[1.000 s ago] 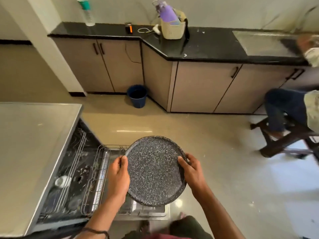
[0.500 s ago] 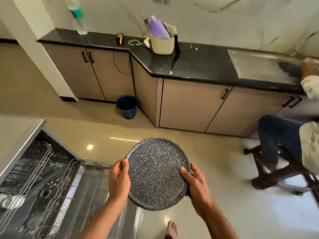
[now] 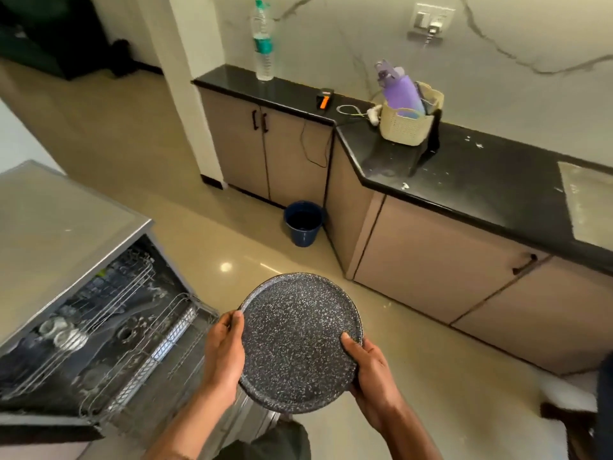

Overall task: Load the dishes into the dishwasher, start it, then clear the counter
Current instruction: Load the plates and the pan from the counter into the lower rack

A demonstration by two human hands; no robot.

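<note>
A round black plate with white speckles (image 3: 298,340) is held level in front of me, above the floor. My left hand (image 3: 224,355) grips its left rim, thumb on top. My right hand (image 3: 371,376) grips the right rim, thumb laid on the plate's face. To the lower left the dishwasher (image 3: 66,234) stands open, its wire rack (image 3: 142,353) pulled out. Small white items sit deeper inside on the left. The black counter (image 3: 464,180) runs along the far wall.
On the counter stand a cream basket (image 3: 406,126) holding a purple bottle (image 3: 399,91), a clear water bottle (image 3: 263,44) and a small orange-and-black device (image 3: 324,99). A blue bucket (image 3: 303,224) sits on the floor by the cabinets. A dark stool's edge (image 3: 570,423) shows at bottom right.
The view has swung left and upward; the seated person has nearly left the frame. The dishwasher now lies farther left. Both hands keep the same grip on the plate.
</note>
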